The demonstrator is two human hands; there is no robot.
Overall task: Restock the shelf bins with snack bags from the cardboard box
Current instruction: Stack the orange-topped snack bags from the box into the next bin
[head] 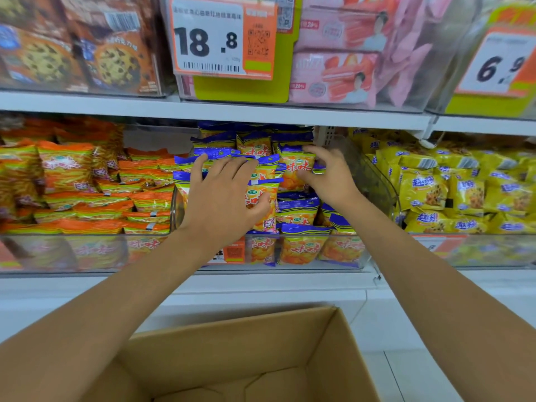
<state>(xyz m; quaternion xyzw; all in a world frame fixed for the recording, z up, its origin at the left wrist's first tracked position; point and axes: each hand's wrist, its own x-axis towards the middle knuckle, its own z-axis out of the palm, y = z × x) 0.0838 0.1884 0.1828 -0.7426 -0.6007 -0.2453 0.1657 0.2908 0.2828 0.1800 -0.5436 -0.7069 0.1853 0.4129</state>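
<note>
While we're facing the white shelf (232, 113), the open cardboard box (232, 346) sits low in front of us, between our two forearms. Three clear bins run along the lower row: the left bin (58, 252) has orange bags (66, 166), the middle bin (375, 181) has blue-and-orange snack bags (298, 211), and the right bin (493, 249) has yellow bags (426, 190). Too many bags in each to count, honestly.

Both arms reach up into the middle bin, so that's two hands in one bin. Our left hand (223, 195) lies palm down on the pile, fingers spread and fairly straight, thumb out to the right against the front of a bag. Our right hand (327, 175) is just beside it, near the bin's right wall, fingers curled over the top of an upright bag (293, 168) and thumb on its face, so it's pinching that one.

Up top we can read two price tags, 18.8 (207, 39) and 6.9 (499, 68). A third orange tag (233, 252) peeks out on the middle bin's front, half hidden by our left wrist.
</note>
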